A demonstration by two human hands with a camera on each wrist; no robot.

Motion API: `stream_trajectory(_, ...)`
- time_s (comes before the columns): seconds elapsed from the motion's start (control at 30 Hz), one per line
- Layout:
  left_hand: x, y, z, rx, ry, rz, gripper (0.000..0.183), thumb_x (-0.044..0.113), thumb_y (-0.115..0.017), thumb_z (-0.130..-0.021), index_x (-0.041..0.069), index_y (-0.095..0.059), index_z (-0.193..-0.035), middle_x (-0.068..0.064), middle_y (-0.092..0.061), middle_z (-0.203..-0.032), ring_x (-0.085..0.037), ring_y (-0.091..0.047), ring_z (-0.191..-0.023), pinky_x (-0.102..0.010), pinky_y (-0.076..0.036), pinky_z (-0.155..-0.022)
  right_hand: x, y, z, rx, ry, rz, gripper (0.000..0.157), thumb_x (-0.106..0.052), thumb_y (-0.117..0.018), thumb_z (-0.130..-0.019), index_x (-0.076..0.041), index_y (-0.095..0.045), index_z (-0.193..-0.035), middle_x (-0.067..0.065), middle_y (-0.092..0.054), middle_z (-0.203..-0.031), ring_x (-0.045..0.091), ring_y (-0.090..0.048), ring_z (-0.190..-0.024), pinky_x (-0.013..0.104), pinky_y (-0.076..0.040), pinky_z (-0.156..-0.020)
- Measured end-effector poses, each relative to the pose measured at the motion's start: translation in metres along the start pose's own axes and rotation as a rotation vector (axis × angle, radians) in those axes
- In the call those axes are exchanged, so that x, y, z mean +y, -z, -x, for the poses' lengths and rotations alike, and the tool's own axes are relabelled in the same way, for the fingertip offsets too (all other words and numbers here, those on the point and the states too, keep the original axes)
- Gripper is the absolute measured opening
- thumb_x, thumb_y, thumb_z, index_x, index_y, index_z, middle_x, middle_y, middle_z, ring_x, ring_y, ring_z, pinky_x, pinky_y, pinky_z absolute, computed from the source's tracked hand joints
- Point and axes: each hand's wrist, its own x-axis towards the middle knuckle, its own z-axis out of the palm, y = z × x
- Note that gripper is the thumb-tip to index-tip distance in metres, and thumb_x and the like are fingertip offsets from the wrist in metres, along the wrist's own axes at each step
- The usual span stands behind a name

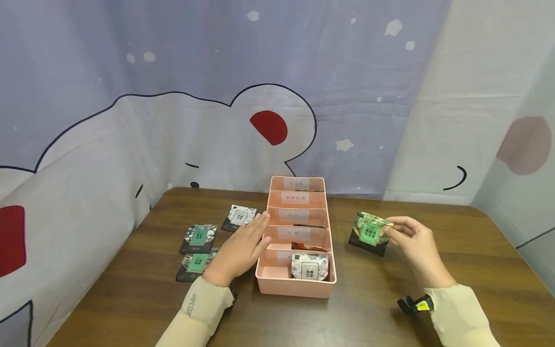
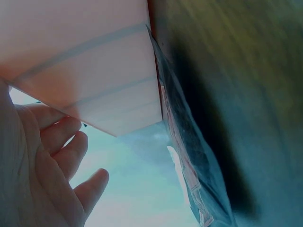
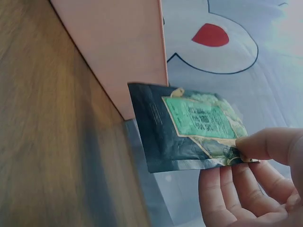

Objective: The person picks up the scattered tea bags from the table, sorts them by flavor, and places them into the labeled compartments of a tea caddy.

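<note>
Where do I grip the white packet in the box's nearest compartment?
Probably best: pinch the white packet by its upper left corner, coming from above and slightly left. Its face is toward the viewer, lower part hidden by the front wall of the pink box, right edge near the side wall, open space at its left. Any gap behind is unclear.

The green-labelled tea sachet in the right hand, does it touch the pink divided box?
Apart. In the head view, a strip of tabletop shows between the green-labelled tea sachet and the pink divided box.
</note>
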Motion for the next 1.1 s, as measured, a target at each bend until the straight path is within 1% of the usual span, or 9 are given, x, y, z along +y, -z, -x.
stream_trajectory(0.1, 0.0, 0.0, 0.0, 0.004, 0.002, -0.008, 0.062, 0.043, -0.036, -0.11, 0.011, -0.023, -0.162, -0.002, -0.02, -0.167, -0.024, -0.02, -0.154, -0.05, -0.023, -0.123, -0.003, -0.006, -0.003, 0.003, 0.026, 0.02, 0.016, -0.009, -0.072, -0.094, -0.007, -0.07, -0.111, -0.009, -0.072, -0.089, -0.001, -0.07, -0.085, 0.022, -0.06, -0.074)
stream_trajectory(0.23, 0.001, 0.0, 0.0, 0.016, -0.006, -0.021, 0.063, 0.042, -0.037, -0.109, 0.009, -0.025, -0.161, -0.003, -0.023, -0.167, -0.024, -0.022, -0.154, -0.051, -0.024, -0.123, -0.008, -0.016, -0.009, 0.043, 0.081, 0.033, 0.018, -0.006, -0.072, -0.094, -0.001, -0.069, -0.111, -0.007, -0.072, -0.088, 0.0, -0.07, -0.083, 0.022, -0.06, -0.074)
stream_trajectory(0.33, 0.002, 0.002, 0.001, 0.021, -0.007, -0.028, 0.063, 0.042, -0.037, -0.109, 0.009, -0.026, -0.161, -0.004, -0.024, -0.167, -0.025, -0.023, -0.153, -0.052, -0.024, -0.122, -0.012, -0.021, -0.016, 0.075, 0.109, 0.025, 0.021, -0.005, -0.072, -0.093, 0.003, -0.067, -0.112, -0.009, -0.071, -0.087, 0.001, -0.07, -0.08, 0.022, -0.06, -0.074)
stream_trajectory(0.47, 0.002, 0.002, 0.001, 0.02, -0.001, -0.029, 0.063, 0.042, -0.038, -0.109, 0.009, -0.025, -0.161, -0.004, -0.024, -0.167, -0.025, -0.022, -0.154, -0.052, -0.023, -0.122, -0.015, -0.028, -0.026, 0.077, 0.116, 0.023, 0.029, -0.004, -0.072, -0.093, 0.009, -0.064, -0.117, -0.012, -0.07, -0.087, 0.0, -0.069, -0.08, 0.021, -0.06, -0.074)
stream_trajectory(0.7, 0.001, 0.0, 0.0, 0.015, 0.002, -0.029, 0.063, 0.043, -0.037, -0.109, 0.01, -0.025, -0.162, -0.004, -0.023, -0.167, -0.024, -0.021, -0.154, -0.051, -0.023, -0.123, -0.019, -0.038, -0.048, 0.059, 0.133, 0.056, 0.031, -0.006, -0.07, -0.095, 0.009, -0.063, -0.122, -0.01, -0.071, -0.09, 0.0, -0.071, -0.084, 0.023, -0.06, -0.079)
stream_trajectory(0.9, 0.0, -0.001, 0.001, 0.012, 0.012, -0.029, 0.063, 0.044, -0.037, -0.109, 0.011, -0.024, -0.162, -0.003, -0.023, -0.167, -0.023, -0.021, -0.154, -0.051, -0.024, -0.123, -0.025, -0.048, -0.065, 0.072, 0.151, 0.061, 0.03, -0.005, -0.068, -0.096, 0.009, -0.063, -0.122, -0.01, -0.072, -0.09, 0.001, -0.071, -0.082, 0.019, -0.059, -0.076)
stream_trajectory(1.0, 0.0, -0.002, 0.001, 0.015, 0.007, -0.031, 0.063, 0.044, -0.036, -0.109, 0.011, -0.024, -0.162, -0.002, -0.023, -0.167, -0.023, -0.022, -0.154, -0.051, -0.024, -0.123, -0.028, -0.053, -0.072, 0.096, 0.178, 0.071, 0.029, -0.005, -0.068, -0.096, 0.008, -0.064, -0.121, -0.005, -0.072, -0.092, 0.001, -0.07, -0.081, 0.018, -0.059, -0.075)
stream_trajectory(1.1, 0.0, -0.001, 0.001, 0.021, 0.0, -0.029, 0.063, 0.044, -0.036, -0.11, 0.011, -0.024, -0.162, -0.003, -0.023, -0.167, -0.024, -0.023, -0.153, -0.05, -0.024, -0.122, -0.032, -0.061, -0.078, 0.128, 0.23, 0.073, 0.026, -0.004, -0.067, -0.096, 0.008, -0.066, -0.119, 0.009, -0.073, -0.099, 0.0, -0.069, -0.082, 0.017, -0.058, -0.076)
